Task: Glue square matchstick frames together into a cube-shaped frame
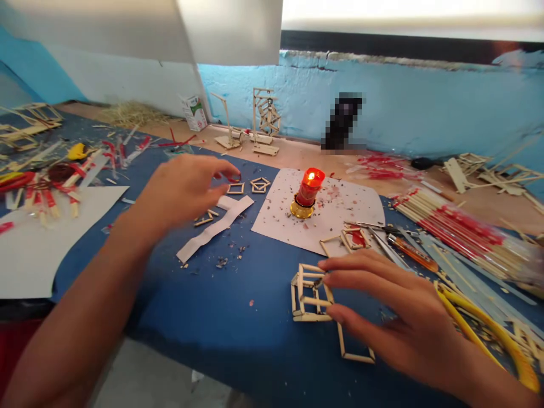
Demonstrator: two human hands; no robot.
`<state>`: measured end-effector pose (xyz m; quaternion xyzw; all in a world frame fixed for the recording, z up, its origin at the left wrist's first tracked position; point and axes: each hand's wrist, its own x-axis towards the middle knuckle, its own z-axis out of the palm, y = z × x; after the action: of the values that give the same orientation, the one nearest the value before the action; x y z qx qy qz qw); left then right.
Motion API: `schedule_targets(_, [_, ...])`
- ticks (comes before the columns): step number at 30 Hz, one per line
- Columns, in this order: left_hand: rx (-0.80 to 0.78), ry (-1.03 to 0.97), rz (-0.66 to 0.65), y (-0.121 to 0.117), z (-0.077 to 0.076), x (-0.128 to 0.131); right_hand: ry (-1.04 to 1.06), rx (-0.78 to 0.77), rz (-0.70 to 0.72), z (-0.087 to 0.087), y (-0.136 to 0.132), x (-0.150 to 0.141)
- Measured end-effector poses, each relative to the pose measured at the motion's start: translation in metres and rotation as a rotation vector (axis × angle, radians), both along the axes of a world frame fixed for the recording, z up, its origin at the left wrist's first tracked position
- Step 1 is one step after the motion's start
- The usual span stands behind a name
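My left hand [182,190] hovers over the left middle of the blue table, slightly blurred, thumb and forefinger curved with a gap between them. Below and beyond its fingers lie a small square stick frame [236,188], a five-sided stick frame [260,185] and a bent white paper strip [221,229]. At the lower right, my right hand [391,306] has its fingertips and thumb on the right side of a small box-shaped stick frame [312,301]. A flat rectangular stick frame [357,358] lies partly under that hand.
A lit red candle [310,190] on a gold base stands on white paper [276,226] strewn with bits. To the right are bundled sticks [450,226], an orange-handled cutter [412,253] and yellow-handled scissors [493,328]. Stick models [266,122] stand by the wall.
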<state>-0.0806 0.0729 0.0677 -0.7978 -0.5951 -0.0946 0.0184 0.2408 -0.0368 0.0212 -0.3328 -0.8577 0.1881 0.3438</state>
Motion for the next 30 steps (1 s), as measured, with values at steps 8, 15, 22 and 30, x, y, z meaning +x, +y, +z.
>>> schedule_targets(8, [-0.358, 0.179, -0.117, 0.103, -0.028, -0.025, -0.319, -0.067, 0.079, 0.017, 0.005, -0.02])
schedule_targets(15, [-0.379, 0.176, -0.119, 0.107, -0.044, -0.034, -0.154, -0.045, -0.035, 0.005, -0.008, 0.013])
schedule_targets(22, [-0.232, 0.147, -0.089, 0.09, -0.044, -0.045, -0.139, -0.073, -0.08, -0.003, -0.005, 0.021])
schedule_targets(30, [-0.217, 0.043, -0.147, 0.043, -0.036, -0.06, -0.142, -0.031, -0.039, -0.002, -0.006, 0.016])
